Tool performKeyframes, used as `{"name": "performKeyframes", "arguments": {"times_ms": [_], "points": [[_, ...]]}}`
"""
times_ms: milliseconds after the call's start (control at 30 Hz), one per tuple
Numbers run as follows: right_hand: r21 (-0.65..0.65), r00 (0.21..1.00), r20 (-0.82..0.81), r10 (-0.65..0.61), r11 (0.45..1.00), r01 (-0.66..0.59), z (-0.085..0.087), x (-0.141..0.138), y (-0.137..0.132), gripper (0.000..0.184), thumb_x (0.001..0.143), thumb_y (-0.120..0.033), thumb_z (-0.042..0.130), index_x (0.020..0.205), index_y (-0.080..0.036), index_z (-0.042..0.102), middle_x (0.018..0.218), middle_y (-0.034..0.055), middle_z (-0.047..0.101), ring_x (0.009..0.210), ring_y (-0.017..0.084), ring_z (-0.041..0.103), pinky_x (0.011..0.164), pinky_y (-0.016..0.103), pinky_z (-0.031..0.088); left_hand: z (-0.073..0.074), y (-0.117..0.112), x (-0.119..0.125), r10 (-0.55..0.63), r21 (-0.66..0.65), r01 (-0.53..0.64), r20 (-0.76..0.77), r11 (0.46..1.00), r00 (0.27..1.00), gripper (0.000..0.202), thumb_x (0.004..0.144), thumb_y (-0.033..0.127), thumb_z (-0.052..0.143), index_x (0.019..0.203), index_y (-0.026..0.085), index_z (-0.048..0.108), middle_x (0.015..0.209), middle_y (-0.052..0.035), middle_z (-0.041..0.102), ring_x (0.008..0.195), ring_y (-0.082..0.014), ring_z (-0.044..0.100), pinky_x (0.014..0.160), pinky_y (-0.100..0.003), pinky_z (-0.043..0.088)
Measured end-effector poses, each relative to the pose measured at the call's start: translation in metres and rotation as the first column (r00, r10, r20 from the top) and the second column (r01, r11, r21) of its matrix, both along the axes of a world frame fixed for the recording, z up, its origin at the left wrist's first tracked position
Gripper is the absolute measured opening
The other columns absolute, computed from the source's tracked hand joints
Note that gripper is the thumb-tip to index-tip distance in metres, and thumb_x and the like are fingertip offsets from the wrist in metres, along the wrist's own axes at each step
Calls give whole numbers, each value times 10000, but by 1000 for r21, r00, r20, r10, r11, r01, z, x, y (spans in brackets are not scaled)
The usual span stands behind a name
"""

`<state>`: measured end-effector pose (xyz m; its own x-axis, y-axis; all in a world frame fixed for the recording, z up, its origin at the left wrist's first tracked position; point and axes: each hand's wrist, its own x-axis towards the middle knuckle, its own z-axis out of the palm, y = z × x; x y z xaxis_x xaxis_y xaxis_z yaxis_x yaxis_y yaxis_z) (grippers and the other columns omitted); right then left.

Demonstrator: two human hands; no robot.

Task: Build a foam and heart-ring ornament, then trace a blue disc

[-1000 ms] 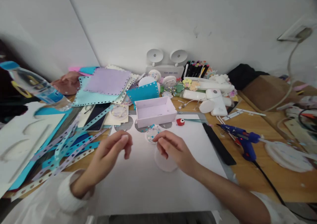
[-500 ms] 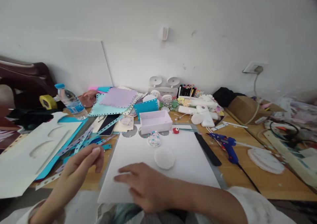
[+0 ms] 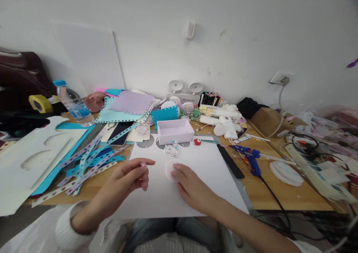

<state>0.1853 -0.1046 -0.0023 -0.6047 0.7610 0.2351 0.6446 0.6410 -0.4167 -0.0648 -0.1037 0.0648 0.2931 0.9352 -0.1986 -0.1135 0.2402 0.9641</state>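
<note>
My right hand (image 3: 192, 187) has its fingertips on the right edge of a round white disc (image 3: 169, 171), which lies on a white sheet (image 3: 156, 201); the fingers hide part of the disc. To its left, my left hand (image 3: 125, 180) hovers over the sheet's left side. Its index finger is stretched out, the thumb lies close below and the other fingers curl loosely; I see no object in it. Beyond the disc sits a small white round piece with blue and pink dots (image 3: 171, 149). A pale lilac open box (image 3: 175, 132) stands behind that.
Patterned paper strips (image 3: 84, 167) lie loose at the left, near a water bottle (image 3: 75, 106). On the right are a black bar (image 3: 231, 161), a blue glue gun (image 3: 251, 160) with its cord, and white discs (image 3: 286, 173). A small red piece (image 3: 197, 142) sits beside the box.
My right hand has moved right and away from me onto the white disc, which has shifted left. My left hand has moved right, over the sheet. The camera view has shifted slightly.
</note>
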Motion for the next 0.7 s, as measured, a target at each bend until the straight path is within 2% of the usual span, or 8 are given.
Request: {"name": "performKeyframes", "arguments": {"times_ms": [100, 200, 300, 400, 467, 533, 600, 700], "points": [[-44, 998, -27, 50, 998, -51, 0, -9, 2, 487, 808, -10, 426, 1279, -121, 478, 1433, 183, 436, 1366, 255, 375, 1123, 479, 370, -2, 4, 8, -4, -185, 35, 164, 982, 986, 289, 786, 283, 728, 1044, 159, 689, 719, 12, 554, 658, -92, 518, 659, -229, 466], [-114, 995, -63, 80, 990, -87, 6, -13, 3, 462, 834, -50, 450, 1289, -127, 480, 1451, 167, 434, 1379, 235, 373, 1138, 452, 362, -2, 8, 12, -43, -184, 71, 150, 980, 988, 319, 793, 328, 726, 1058, 153, 700, 771, -17, 595, 722, -109, 552, 719, -249, 487], [-119, 994, -85, 75, 989, -85, 15, -4, 5, 434, 857, -66, 444, 1278, -160, 496, 1432, 138, 461, 1355, 211, 406, 1124, 419, 384, -1, 14, 15, -106, 8, 107, -45, 994, 993, 345, 865, 412, 627, 1094, 158, 678, 767, -25, 622, 728, -135, 585, 719, -275, 499], [17, 989, -89, -117, 993, 119, 19, 24, 15, 387, 896, -90, 405, 1257, -193, 500, 1338, 132, 523, 1281, 221, 467, 1071, 437, 427, 4, 20, 16, -83, 289, 175, -304, 941, 949, 275, 928, 373, 529, 1078, 179, 655, 739, -17, 647, 718, -140, 607, 681, -248, 486], [171, 938, -85, -335, 923, 345, 15, 53, 23, 345, 911, -130, 391, 1236, -175, 497, 1232, 153, 565, 1193, 255, 519, 1026, 479, 442, 7, 25, 17, -63, 387, 221, -380, 895, 923, 222, 932, 330, 521, 1047, 187, 646, 757, -19, 667, 714, -136, 624, 652, -226, 484], [315, 845, -22, -535, 798, 514, 5, 85, 29, 297, 901, -187, 414, 1170, -130, 527, 1136, 181, 582, 1105, 309, 548, 960, 516, 457, 10, 30, 18, -49, 437, 240, -405, 867, 913, 177, 916, 307, 553, 1006, 188, 648, 786, -21, 675, 701, -130, 633, 629, -212, 486], [415, 712, 67, -699, 669, 617, -8, 114, 31, 300, 889, -235, 423, 1130, -101, 542, 1085, 203, 588, 1050, 355, 555, 887, 532, 474, 11, 35, 21, -14, 489, 246, -430, 837, 903, 142, 888, 294, 608, 972, 192, 661, 810, -20, 676, 702, -126, 629, 616, -202, 479], [436, 596, 196, -779, 614, 658, -26, 144, 28, 342, 898, -300, 415, 1136, -87, 538, 995, 200, 597, 952, 363, 577, 805, 515, 491, 11, 44, 25, -7, 541, 286, -460, 791, 888, 132, 868, 285, 656, 972, 205, 670, 845, -17, 675, 750, -132, 627, 651, -207, 479]]}}
